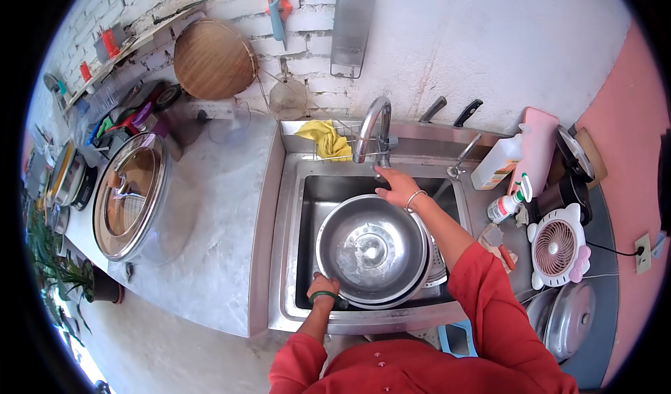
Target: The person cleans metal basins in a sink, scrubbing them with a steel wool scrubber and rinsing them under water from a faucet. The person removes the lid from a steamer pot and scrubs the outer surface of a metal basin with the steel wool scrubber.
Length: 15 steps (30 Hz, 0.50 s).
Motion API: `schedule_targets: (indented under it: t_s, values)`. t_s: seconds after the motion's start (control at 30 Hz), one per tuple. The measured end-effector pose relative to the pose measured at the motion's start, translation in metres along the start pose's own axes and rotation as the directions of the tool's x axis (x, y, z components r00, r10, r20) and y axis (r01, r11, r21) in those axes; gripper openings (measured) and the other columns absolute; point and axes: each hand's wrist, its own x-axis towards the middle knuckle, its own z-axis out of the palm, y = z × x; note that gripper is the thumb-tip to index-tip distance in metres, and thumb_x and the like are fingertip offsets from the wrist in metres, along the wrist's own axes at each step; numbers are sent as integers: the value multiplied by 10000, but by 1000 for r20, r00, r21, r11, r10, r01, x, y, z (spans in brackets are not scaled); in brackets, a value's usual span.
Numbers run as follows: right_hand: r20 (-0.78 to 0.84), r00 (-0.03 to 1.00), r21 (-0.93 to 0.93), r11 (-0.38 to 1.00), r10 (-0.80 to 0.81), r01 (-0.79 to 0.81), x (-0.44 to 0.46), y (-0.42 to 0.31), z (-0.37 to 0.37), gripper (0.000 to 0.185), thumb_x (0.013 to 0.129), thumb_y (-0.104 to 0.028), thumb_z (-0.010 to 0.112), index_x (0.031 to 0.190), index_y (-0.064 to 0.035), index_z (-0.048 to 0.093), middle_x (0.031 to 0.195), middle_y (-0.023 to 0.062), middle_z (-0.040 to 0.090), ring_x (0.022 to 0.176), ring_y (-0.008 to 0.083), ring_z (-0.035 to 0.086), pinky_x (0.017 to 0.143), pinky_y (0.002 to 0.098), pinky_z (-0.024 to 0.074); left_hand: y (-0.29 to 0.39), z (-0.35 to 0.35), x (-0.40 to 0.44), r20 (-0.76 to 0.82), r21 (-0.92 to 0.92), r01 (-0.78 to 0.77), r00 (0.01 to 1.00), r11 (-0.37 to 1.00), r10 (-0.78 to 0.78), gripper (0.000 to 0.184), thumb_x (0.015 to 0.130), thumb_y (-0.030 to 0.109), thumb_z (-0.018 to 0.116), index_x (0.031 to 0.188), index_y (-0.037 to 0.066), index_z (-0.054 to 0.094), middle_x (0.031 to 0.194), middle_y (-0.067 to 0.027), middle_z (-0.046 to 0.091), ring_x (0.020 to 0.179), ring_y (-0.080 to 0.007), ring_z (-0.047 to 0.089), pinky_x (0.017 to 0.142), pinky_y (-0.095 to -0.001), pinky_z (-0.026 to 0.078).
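A shiny metal basin with a little water in its bottom sits in the stainless steel sink, resting over another metal vessel whose edge shows below it. My left hand, with a green bracelet at the wrist, has its fingers closed on the basin's near left rim. Past the far rim, my right hand reaches to the base of the curved faucet. Its fingers are closed about the faucet handle, which they mostly hide. No stream of water is visible below the spout.
A yellow cloth hangs on a wire rack behind the sink. To the right stand a white jug, a spray bottle and a small fan. A glass-lidded pot rests on the left counter. Two knives stand behind.
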Motion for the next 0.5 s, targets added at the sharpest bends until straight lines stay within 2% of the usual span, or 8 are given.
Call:
schedule_targets:
  t_s: [0.03, 0.07, 0.17, 0.27, 0.33, 0.4, 0.47, 0.5]
  values:
    - [150, 988, 6, 999, 46, -47, -5, 3, 1, 581, 753, -255, 603, 1267, -56, 420, 1299, 154, 427, 1202, 306, 400, 999, 363, 338, -1, 0, 0, 8, -6, 10, 1000, 1000, -10, 504, 751, 355, 562, 1050, -38, 461, 937, -203, 634, 900, -316, 622, 792, -400, 477]
    - [59, 997, -46, 997, -59, 62, -14, 7, 7, 535, 759, -252, 600, 1236, -55, 460, 1286, 148, 445, 1189, 296, 420, 989, 357, 351, -2, -1, 2, -1, -8, 23, 1000, 1000, -23, 492, 751, 356, 562, 1043, -30, 474, 936, -200, 635, 899, -318, 622, 790, -399, 479]
    - [-11, 969, -125, 962, -247, 244, -28, 3, 3, 464, 763, -236, 594, 1183, -55, 512, 1244, 140, 489, 1160, 289, 452, 978, 354, 361, -5, -1, 6, -24, -22, 52, 998, 998, -53, 457, 753, 356, 564, 1022, -9, 506, 940, -193, 636, 897, -325, 620, 780, -407, 482]
    - [-3, 960, -11, 960, -281, 281, -55, -5, 1, 417, 762, -219, 591, 1139, -47, 543, 1218, 127, 513, 1144, 277, 467, 970, 359, 366, -7, 1, 10, -23, -43, 71, 997, 997, -72, 461, 758, 351, 562, 1034, -12, 495, 942, -197, 634, 900, -327, 619, 775, -413, 483]
    - [-38, 993, 66, 991, -110, 112, -85, 13, 22, 413, 761, -205, 588, 1131, -29, 538, 1200, 128, 525, 1133, 290, 470, 970, 370, 363, -6, 0, 11, -31, -46, 79, 996, 996, -81, 462, 769, 354, 559, 1040, -14, 485, 945, -200, 633, 903, -330, 617, 778, -417, 480]
    - [-114, 988, 23, 995, 101, -99, -122, 37, 52, 452, 745, -221, 604, 1123, 13, 526, 1180, 178, 524, 1122, 310, 473, 969, 373, 362, -7, 0, 11, -25, -58, 74, 997, 996, -76, 463, 778, 357, 555, 1040, -16, 480, 944, -204, 632, 906, -331, 616, 782, -417, 478]
    - [-354, 908, -333, 877, 224, -346, -159, 40, 76, 492, 725, -240, 625, 1101, 58, 517, 1154, 235, 518, 1088, 333, 497, 954, 368, 377, -8, 0, 11, -21, -62, 66, 997, 996, -68, 463, 787, 361, 552, 1041, -18, 475, 943, -207, 631, 908, -331, 615, 786, -418, 476]
    - [-351, 909, -330, 878, 225, -346, -170, 41, 83, 492, 725, -240, 625, 1101, 58, 517, 1154, 235, 518, 1088, 333, 497, 954, 368, 377, -8, 1, 12, -21, -61, 71, 997, 996, -73, 460, 793, 369, 549, 1039, -13, 478, 941, -206, 631, 911, -335, 614, 788, -418, 473]
